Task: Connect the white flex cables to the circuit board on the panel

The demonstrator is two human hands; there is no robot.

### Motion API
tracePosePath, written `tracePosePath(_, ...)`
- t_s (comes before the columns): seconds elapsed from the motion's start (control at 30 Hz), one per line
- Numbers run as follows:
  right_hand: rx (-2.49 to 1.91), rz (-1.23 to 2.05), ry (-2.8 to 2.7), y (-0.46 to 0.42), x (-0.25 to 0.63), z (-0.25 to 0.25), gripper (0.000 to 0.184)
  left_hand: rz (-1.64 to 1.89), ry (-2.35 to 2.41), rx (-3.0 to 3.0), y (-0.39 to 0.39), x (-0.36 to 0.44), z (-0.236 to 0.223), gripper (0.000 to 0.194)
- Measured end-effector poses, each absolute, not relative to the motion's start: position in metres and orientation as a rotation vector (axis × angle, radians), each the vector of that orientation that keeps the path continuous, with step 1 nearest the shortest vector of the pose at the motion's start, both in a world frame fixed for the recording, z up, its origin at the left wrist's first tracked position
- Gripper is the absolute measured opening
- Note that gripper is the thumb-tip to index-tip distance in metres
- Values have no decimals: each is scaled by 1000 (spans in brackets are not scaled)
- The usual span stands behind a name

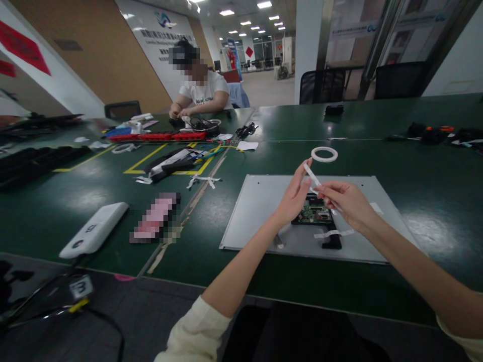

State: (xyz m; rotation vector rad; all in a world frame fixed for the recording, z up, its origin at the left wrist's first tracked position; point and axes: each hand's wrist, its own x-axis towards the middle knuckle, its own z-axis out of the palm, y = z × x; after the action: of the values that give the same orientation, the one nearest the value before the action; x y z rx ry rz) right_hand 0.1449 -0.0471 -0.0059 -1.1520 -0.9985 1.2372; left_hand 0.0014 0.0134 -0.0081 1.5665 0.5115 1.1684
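Above a grey flat panel (pixel 256 201) lying on the table, my right hand (pixel 349 203) pinches one end of a short white tape strip (pixel 311 174). My left hand (pixel 292 198) is raised beside it, fingers stretched and thumb apart, with the strip's other end against its fingertips. Under the hands, partly covered by them, is a green circuit board (pixel 313 215) in a black mount on the panel. Another tape piece (pixel 334 234) crosses a black part at the panel's near side. Just beyond the panel lies a white tape roll (pixel 324 154).
Left of the panel are a pink pixelated phone-like object (pixel 156 218) and a white power bank (pixel 94 230) with a cable. Farther off lie tape scraps (pixel 204 180), a black-and-white bundle with wires (pixel 173 163) and red strips (pixel 158 136). Another person (pixel 204 95) sits across the table.
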Motion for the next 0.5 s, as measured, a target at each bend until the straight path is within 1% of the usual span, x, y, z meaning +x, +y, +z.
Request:
tracePosePath(0.03, -1148, 1241, -1015, -52, 145, -6, 26, 1248, 570, 1495, 21, -2, -11, 44)
tracePosePath(0.13, -1159, 1248, -1091, -66, 147, -11, 25, 1494, 857, 1167, 50, -21, -17, 37)
tracePosePath(0.2, -1163, 1224, -1100, -69, 149, -17, 25, 1490, 924, 1053, 62, -32, -18, 35)
tracePosePath(0.27, -1145, 1174, -1074, -69, 152, -22, 26, 1288, 884, 1002, 62, -33, -15, 44)
tracePosePath(0.33, -1118, 1132, -1065, -66, 154, -25, 27, 990, 775, 1037, 51, -26, -10, 57)
tracePosePath(0.37, -1113, 1117, -1073, -64, 155, -25, 27, 857, 728, 1060, 43, -21, -8, 60)
tracePosePath(0.43, -1123, 1114, -1113, -63, 155, -24, 27, 688, 641, 1117, 27, -9, -5, 60)
tracePosePath(0.5, -1139, 1145, -1152, -63, 153, -23, 26, 661, 603, 1209, 15, 0, -5, 48)
